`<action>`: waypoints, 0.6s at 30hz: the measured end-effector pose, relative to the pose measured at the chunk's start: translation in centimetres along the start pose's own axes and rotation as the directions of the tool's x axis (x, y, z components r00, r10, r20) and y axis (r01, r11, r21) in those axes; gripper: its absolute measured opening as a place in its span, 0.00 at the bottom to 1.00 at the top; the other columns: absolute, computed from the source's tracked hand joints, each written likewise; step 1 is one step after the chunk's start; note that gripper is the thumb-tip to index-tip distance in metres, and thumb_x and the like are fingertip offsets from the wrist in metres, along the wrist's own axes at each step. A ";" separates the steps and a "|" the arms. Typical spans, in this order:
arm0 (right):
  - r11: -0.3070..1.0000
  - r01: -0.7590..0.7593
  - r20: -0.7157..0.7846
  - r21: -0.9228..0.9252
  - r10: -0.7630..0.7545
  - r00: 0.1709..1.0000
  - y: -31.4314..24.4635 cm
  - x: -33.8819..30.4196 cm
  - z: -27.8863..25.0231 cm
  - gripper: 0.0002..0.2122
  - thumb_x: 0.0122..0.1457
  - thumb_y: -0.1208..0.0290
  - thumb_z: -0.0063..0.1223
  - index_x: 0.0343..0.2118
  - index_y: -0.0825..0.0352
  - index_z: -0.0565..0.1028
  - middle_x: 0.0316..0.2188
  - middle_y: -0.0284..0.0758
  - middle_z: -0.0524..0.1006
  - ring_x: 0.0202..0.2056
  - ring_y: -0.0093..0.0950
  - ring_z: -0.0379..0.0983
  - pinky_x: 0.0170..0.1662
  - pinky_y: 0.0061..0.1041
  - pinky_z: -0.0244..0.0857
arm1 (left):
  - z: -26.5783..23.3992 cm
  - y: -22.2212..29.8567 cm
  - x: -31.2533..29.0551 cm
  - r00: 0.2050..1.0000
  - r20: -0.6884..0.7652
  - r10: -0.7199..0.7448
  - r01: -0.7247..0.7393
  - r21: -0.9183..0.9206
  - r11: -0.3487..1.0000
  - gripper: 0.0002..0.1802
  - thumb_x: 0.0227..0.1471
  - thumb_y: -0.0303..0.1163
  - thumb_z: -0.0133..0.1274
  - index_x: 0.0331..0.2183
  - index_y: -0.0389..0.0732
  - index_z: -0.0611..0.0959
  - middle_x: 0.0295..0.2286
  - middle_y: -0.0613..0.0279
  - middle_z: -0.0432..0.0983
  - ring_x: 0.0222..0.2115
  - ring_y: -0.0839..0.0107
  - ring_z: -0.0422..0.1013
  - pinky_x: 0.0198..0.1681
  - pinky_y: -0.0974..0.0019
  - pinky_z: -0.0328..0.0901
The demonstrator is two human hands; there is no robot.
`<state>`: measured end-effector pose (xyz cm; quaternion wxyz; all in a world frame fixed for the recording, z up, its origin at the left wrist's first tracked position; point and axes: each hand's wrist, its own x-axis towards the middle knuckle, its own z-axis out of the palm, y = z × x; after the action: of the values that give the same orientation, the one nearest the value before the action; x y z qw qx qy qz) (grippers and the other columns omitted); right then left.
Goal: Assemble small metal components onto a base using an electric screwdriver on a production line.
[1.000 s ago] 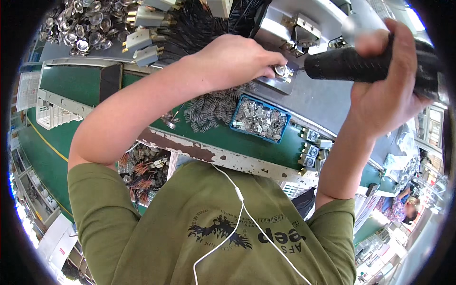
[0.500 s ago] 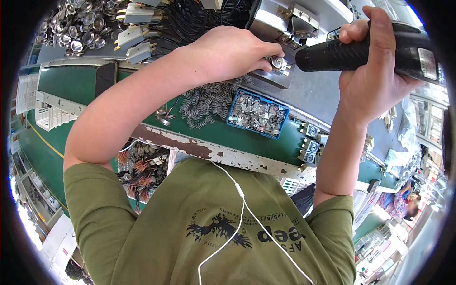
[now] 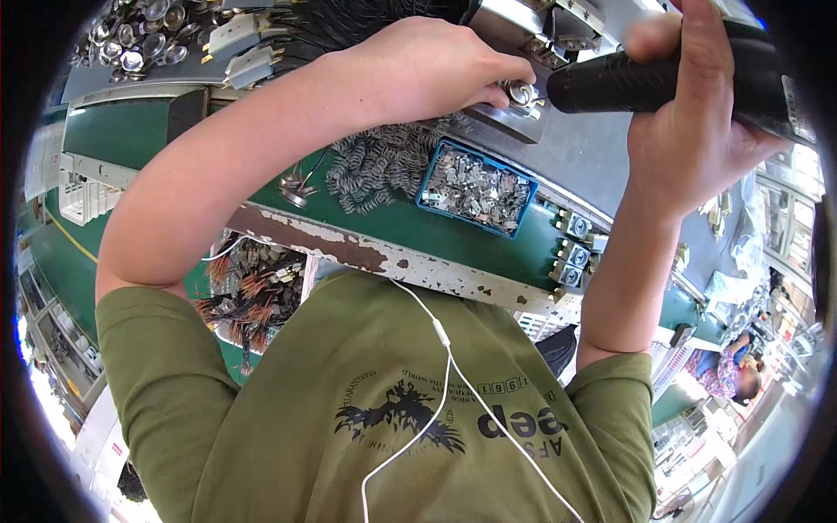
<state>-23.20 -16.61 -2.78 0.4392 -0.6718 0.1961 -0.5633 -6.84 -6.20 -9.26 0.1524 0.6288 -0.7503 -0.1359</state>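
With thumb and fingertips, my left hand (image 3: 436, 70) pinches a small round metal part (image 3: 520, 93), which sits on a metal block (image 3: 514, 123). My right hand (image 3: 693, 144) is wrapped round a black electric screwdriver (image 3: 615, 84) lying nearly level. The tool's narrow front end points left at the round part and is very close to it; I cannot tell whether the bit touches. Below my left wrist lies a heap of small springs (image 3: 375, 166). Beside it stands a blue tray (image 3: 425, 195) full of small metal pieces.
A metal fixture (image 3: 558, 35) stands behind the block. Round metal caps (image 3: 131, 39), pale plug bodies (image 3: 235, 35) and black cables (image 3: 340, 22) lie at the far left. Several small assemblies (image 3: 571, 253) line the bench's near right edge. Another person (image 3: 728, 370) is at the far right.
The whole bench has shifted slightly in view. My left hand still pinches the round part, and the screwdriver's front end has come closer to it.
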 end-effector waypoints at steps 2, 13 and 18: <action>1.000 -0.008 -0.008 -0.014 0.008 1.000 0.3 0.1 -0.8 0.06 0.63 0.78 0.60 0.37 0.74 0.75 0.23 0.38 0.76 0.19 0.25 0.72 0.24 0.24 0.69 | 0.2 0.4 0.3 0.999 0.015 -0.040 0.040 0.027 0.999 0.18 0.58 0.43 0.57 0.50 0.56 0.81 0.34 0.61 0.83 0.37 0.59 0.81 0.40 0.52 0.75; 0.999 -0.042 -0.052 0.026 0.044 0.998 6.8 4.4 -12.3 0.06 0.62 0.79 0.60 0.38 0.74 0.75 0.24 0.40 0.77 0.20 0.27 0.74 0.24 0.27 0.71 | -1.8 1.4 -0.3 0.997 0.013 0.075 -0.076 0.062 0.995 0.19 0.61 0.39 0.54 0.52 0.48 0.79 0.40 0.51 0.81 0.42 0.49 0.77 0.43 0.51 0.71; 0.999 -0.029 -0.071 0.042 0.032 0.997 3.1 2.6 -16.4 0.06 0.62 0.79 0.61 0.38 0.74 0.74 0.25 0.40 0.78 0.20 0.27 0.75 0.24 0.28 0.72 | 2.4 4.7 -3.0 0.886 -0.244 0.394 -0.340 0.235 0.910 0.08 0.43 0.35 0.59 0.31 0.48 0.85 0.27 0.69 0.74 0.33 0.67 0.74 0.38 0.60 0.69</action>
<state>-36.96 -26.34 -4.11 0.4540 -0.6390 0.2106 -0.5841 -11.58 -2.38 -9.78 0.2230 0.4991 -0.8353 0.0584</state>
